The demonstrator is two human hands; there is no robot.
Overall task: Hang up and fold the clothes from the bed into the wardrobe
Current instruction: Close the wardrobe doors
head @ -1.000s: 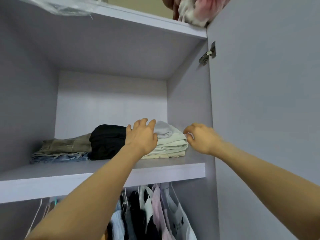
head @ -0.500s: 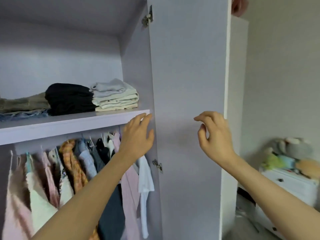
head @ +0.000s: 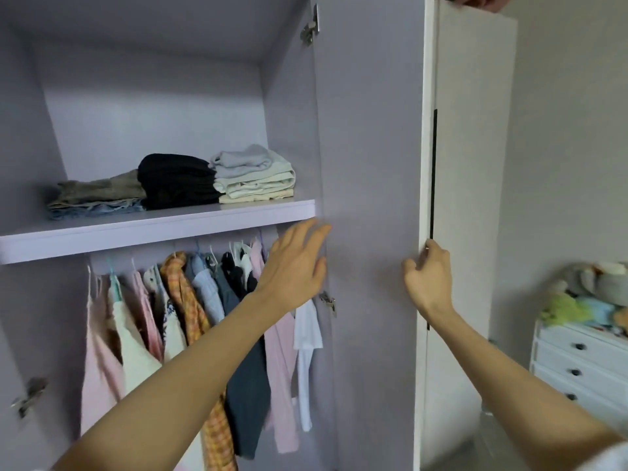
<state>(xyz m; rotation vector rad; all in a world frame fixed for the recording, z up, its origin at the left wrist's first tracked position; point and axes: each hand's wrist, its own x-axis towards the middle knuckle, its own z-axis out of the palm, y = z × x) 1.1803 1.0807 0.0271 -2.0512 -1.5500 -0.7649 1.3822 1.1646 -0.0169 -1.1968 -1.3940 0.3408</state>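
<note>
Two bare forearms reach up and forward into the pale lilac laminate wardrobe. The left hand is raised in front of the hanging rail, palm turned toward the open door, its fingers straight and slightly spread, holding nothing; whether the fingertips touch the panel I cannot tell. The right hand is at the free edge of the smooth lilac wardrobe door, fingers curled round that edge just below a long dark recessed handle strip, thumb on the inner face, so it grips the door.

Folded clothes sit on the flat lilac shelf: a soft stack of pale grey, mint and cream garments at the right end, touching a dark, ribbed black folded garment beside it; left of that lies a flat olive-grey cloth on frayed blue denim. Below the shelf hang garments on thin hangers, close together: fuzzy pink and cream pieces, an orange checked woven shirt, a dark slate garment, a pink one and a white one nearest the door. Metal hinges show on the door's inner side.

Right of the wardrobe stands a white chest of drawers with dark round knobs, plush toys heaped on top
</note>
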